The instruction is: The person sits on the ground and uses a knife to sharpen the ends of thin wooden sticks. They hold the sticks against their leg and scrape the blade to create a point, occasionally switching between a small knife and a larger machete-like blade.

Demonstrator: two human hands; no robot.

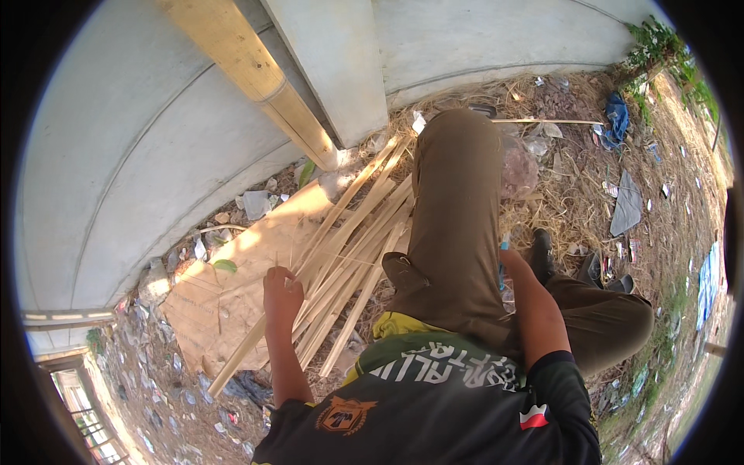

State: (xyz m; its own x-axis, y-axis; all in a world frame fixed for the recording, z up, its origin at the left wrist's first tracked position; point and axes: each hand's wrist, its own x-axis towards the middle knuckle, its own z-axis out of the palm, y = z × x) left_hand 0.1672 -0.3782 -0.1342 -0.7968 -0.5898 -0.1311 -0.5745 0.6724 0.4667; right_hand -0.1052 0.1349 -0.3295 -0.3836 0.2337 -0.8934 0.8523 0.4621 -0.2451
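Observation:
My left hand (284, 293) is at the left edge of a loose bundle of long, pale split bamboo strips (353, 248). Its fingers are curled in; thin strands show close by, but what they grip, if anything, is too small to make out. On the other side of my raised knee, my right hand (513, 263) is closed around a blue object (506, 242), perhaps a handle; my trouser leg hides the rest of it. The strips fan out from beside the knee toward the lower left, partly over a flat brown cardboard sheet (209, 310).
A thick bamboo pole (263, 85) leans by a pale wall (139, 139) and a post (333, 62). A reddish stone (519, 169) sits beyond my knee. Dark shoes (593, 271) lie at right. Dry straw, plastic scraps and a blue cloth (617, 118) litter the ground.

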